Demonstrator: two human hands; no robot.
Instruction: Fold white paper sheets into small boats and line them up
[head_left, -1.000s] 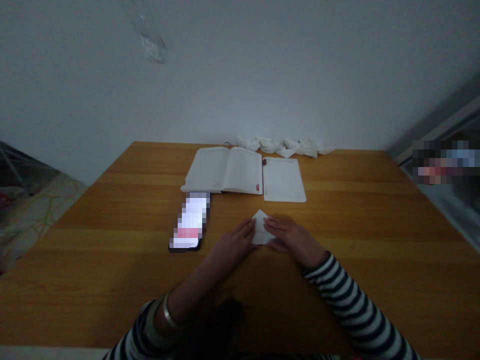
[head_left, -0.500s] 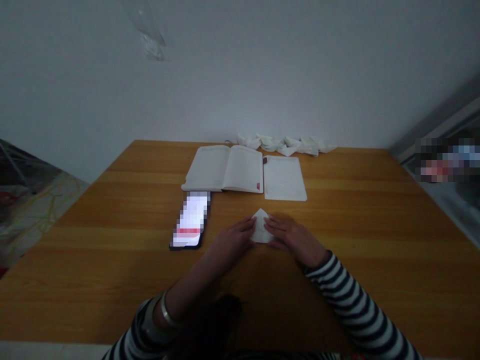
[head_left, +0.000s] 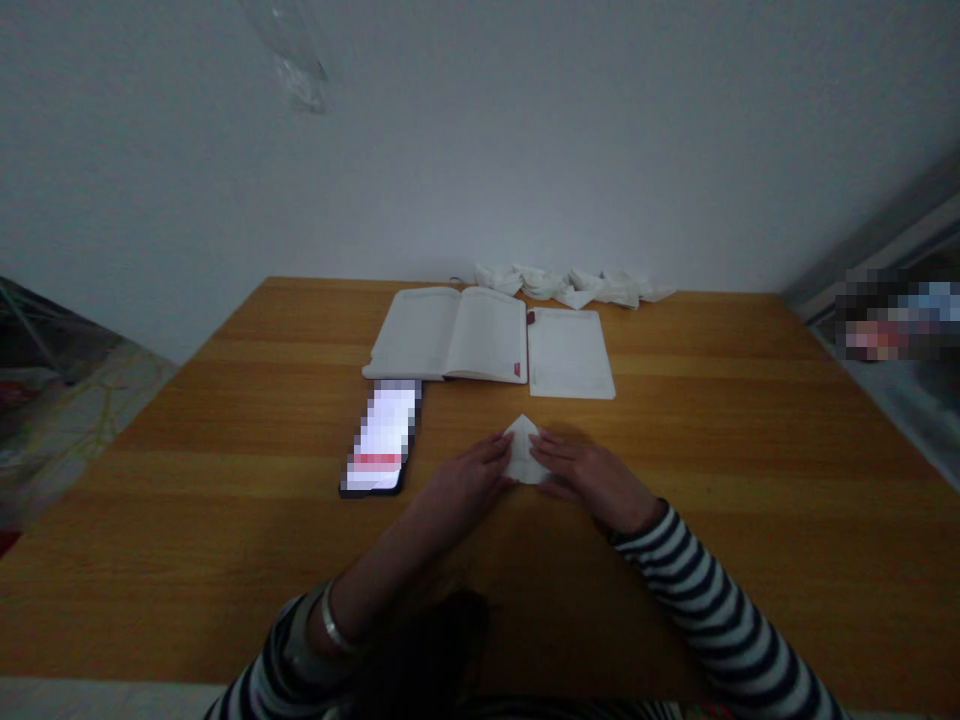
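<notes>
At a wooden table (head_left: 225, 430), the person's left hand (head_left: 469, 482) and right hand (head_left: 598, 482) hold a small folded paper (head_left: 524, 462) from either side, peak toward the wall (head_left: 480, 140). I note a lit phone (head_left: 381, 435) on the person's left, open notebook (head_left: 417, 332), pale flat sheet (head_left: 571, 352) beside it, crumpled white material (head_left: 596, 288) behind.

The head camera looks from above the person's own two arms, facing forward and down across the wooden table (head_left: 750, 450) to the pale wall (head_left: 525, 150) behind. It sits close over the near edge: striped sleeves (head_left: 720, 590) enter at the bottom, and the left hand (head_left: 469, 485) and right hand (head_left: 596, 482) fall just below centre.
</notes>
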